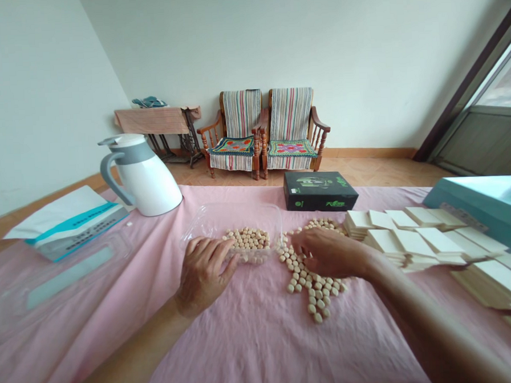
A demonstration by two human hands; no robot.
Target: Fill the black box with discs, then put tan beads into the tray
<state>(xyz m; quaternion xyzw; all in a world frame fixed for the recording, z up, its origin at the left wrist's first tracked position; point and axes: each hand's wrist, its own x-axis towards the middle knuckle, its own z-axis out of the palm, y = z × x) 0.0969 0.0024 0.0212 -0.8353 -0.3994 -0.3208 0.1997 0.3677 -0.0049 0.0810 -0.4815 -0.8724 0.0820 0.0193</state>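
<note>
A clear plastic container rests on the pink cloth, part filled with small round beige pieces. My left hand grips its near left side, with the fingers over the rim and the thumb in front. Just right of the container, a loose pile of the same beige pieces spreads over the cloth. My right hand is low over this pile, its fingers bent down and drawn together near the container's right side. What lies between those fingertips is hidden.
A grey-white jug, a tissue pack and a clear lid are at left. A black box stands behind the pile. Stacked pale boards and a blue box occupy the right. Two chairs stand beyond.
</note>
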